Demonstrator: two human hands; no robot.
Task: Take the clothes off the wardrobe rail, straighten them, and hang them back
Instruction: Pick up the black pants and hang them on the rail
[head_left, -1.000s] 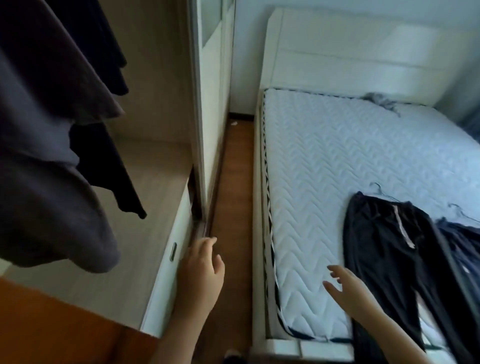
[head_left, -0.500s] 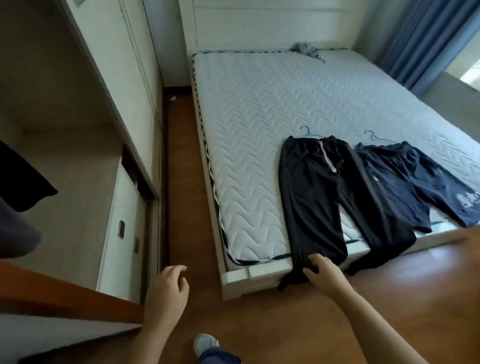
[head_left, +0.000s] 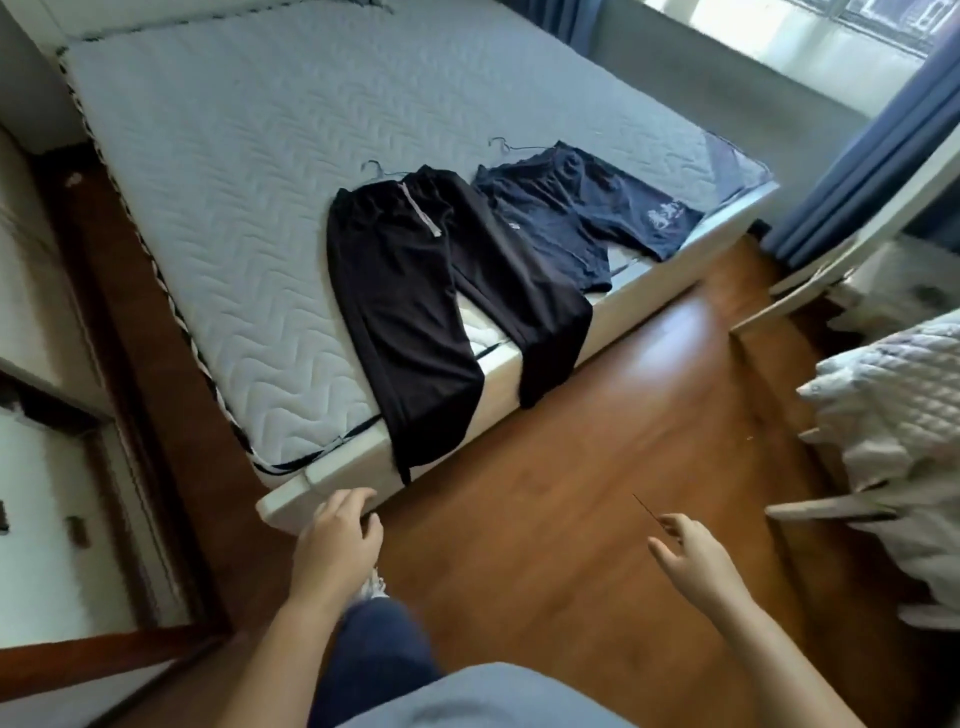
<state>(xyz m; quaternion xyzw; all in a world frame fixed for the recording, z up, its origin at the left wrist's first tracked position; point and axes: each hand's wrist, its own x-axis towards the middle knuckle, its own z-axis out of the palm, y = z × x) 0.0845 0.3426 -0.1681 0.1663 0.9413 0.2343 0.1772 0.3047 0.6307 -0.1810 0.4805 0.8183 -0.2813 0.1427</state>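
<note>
Black trousers (head_left: 415, 291) on a wire hanger lie flat on the bed (head_left: 218, 171), their legs hanging over the foot end. Navy shorts (head_left: 571, 208) with a pale print, also on a wire hanger, lie to their right. My left hand (head_left: 337, 540) hovers near the bed's front corner with loosely curled fingers and holds nothing. Over the wooden floor, my right hand (head_left: 685, 556) is spread and empty. Both hands are well short of the clothes. The wardrobe rail is out of view.
The wardrobe's white drawers (head_left: 47, 519) stand at the left, with a narrow strip of floor between them and the bed. A chair draped with a white quilt (head_left: 898, 431) stands at the right. Blue curtains (head_left: 857, 171) hang by the window. My leg and shoe show below.
The view has swung right, away from the wardrobe and its hanging clothes, toward the foot of the bed. My right hand has come off the trouser leg's end and now hangs over the floor.
</note>
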